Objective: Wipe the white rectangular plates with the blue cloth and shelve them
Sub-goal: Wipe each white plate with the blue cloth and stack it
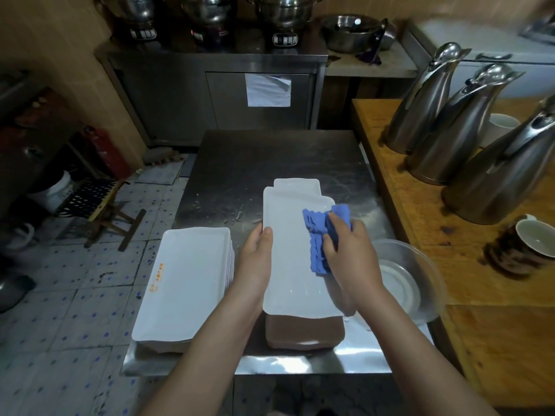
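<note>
A white rectangular plate (289, 265) is held above a stack of plates (303, 330) on the steel table (270, 163). My left hand (255, 259) grips the plate's left edge, thumb on top. My right hand (348, 250) holds the blue cloth (318, 232) against the plate's right side. Another white plate (297, 184) shows behind it. A second stack of white plates (183, 280) sits at the table's left front, its top plate bearing an orange mark.
A clear glass bowl (420, 265) with a plate inside stands right of the plates. On the wooden counter (468, 340) to the right are three steel jugs (450, 127) and a brown mug (522, 250). A tiled floor and a folding stool (111, 211) lie left.
</note>
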